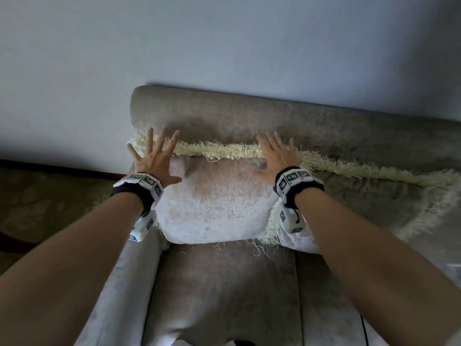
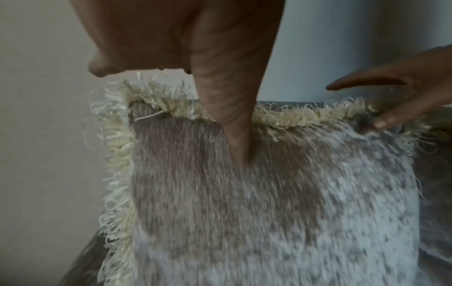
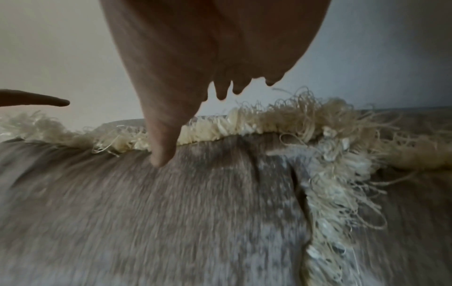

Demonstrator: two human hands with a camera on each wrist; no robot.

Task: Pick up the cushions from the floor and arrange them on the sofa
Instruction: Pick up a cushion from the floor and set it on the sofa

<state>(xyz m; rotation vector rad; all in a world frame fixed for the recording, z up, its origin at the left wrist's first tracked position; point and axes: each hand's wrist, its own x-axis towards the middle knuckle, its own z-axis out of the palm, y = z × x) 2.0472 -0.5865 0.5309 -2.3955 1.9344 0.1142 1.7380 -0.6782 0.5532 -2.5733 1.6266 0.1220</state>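
Note:
A pale grey-beige cushion (image 1: 214, 203) with a cream fringe stands against the sofa backrest (image 1: 224, 113) at the sofa's left end. My left hand (image 1: 154, 158) lies flat on its upper left corner with the fingers spread and straight. My right hand (image 1: 277, 158) lies flat on its upper right corner in the same way. In the left wrist view my thumb (image 2: 232, 125) presses into the cushion (image 2: 269, 203). The right wrist view shows my right thumb (image 3: 164, 151) touching the cushion (image 3: 171, 212) just below the fringe. Neither hand grips anything.
A second fringed cushion (image 1: 361, 196) leans on the backrest right beside the first; their fringes meet. The sofa seat (image 1: 224, 283) lies below my arms. A patterned floor (image 1: 50, 196) shows left of the armrest (image 1: 119, 283). A plain wall (image 1: 224, 46) rises behind.

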